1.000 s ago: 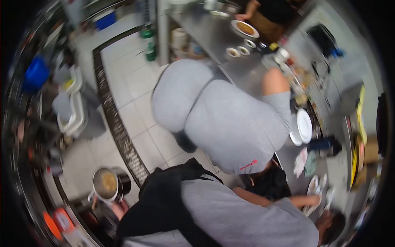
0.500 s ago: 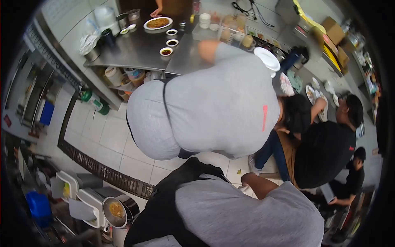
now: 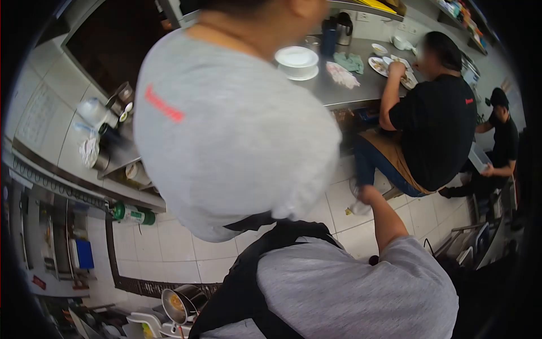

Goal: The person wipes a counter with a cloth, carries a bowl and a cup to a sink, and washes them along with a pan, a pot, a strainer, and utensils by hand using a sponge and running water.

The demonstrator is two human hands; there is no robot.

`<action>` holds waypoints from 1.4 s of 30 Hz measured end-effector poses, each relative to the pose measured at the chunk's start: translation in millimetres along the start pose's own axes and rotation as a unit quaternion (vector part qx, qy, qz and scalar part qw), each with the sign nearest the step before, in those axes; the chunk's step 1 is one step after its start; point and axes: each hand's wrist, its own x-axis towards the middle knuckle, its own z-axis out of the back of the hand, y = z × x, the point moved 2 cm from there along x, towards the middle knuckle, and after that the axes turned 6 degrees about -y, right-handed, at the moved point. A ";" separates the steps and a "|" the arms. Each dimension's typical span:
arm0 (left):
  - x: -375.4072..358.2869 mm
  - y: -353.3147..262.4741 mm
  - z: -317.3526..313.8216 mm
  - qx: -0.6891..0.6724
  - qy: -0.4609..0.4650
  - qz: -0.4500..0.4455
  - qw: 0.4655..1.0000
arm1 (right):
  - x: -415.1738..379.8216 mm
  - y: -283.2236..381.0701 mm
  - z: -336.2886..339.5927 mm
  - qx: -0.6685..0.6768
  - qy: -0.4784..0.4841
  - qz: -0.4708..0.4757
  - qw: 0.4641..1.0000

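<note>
My right hand (image 3: 369, 195) hangs low at the end of my bent arm, over the tiled floor. Its fingers look curled, and a pale, blurred white thing (image 3: 360, 208) shows right below them; I cannot make out what it is. Just beyond the hand are the jeans (image 3: 371, 164) and light shoe of a person in black. My left hand is out of view, on the far side of my grey shirt and black apron (image 3: 243, 294).
A person in a grey shirt (image 3: 231, 130) stands close before me. Behind, a steel counter (image 3: 361, 96) bears stacked white bowls (image 3: 297, 63), cloths and plates of food. A pan (image 3: 174, 305) stands lower left, a green cylinder (image 3: 132, 214) further back. Another person (image 3: 502, 135) holds a grey tub.
My view has swung to the right. The person in grey has straightened up from leaning over the counter. My right arm reaches further out, with the white thing still beside the hand.
</note>
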 end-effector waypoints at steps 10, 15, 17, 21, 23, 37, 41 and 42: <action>-82.5 -654.9 -153.3 -0.081 0.020 -0.701 0.709 | 126.8 100.8 259.4 0.212 -0.329 0.163 0.906; -204.5 -901.3 -244.7 -0.007 -0.065 -0.836 0.545 | 214.5 120.1 364.2 0.143 -0.311 0.123 0.932; -245.8 -970.3 -280.0 0.022 -0.091 -0.868 0.487 | 255.4 127.3 385.2 0.107 -0.317 0.103 0.937; -300.4 -1063.5 -346.9 0.098 -0.139 -0.916 0.364 | 325.1 142.6 433.3 0.118 -0.277 0.070 0.951; -312.6 -1102.0 -412.7 0.023 0.054 -0.855 0.515 | 366.6 155.3 473.7 0.210 -0.393 -0.052 0.894; -300.3 -1096.0 -453.0 0.106 0.285 -0.816 0.491 | 536.9 200.4 421.5 0.805 -0.090 0.033 0.585; -302.8 -1098.1 -441.7 0.068 0.234 -0.828 0.504 | 546.8 221.5 425.0 0.860 -0.149 0.056 0.485; -303.6 -1094.8 -439.5 0.064 0.220 -0.829 0.510 | 540.9 226.8 432.6 0.859 -0.180 0.052 0.477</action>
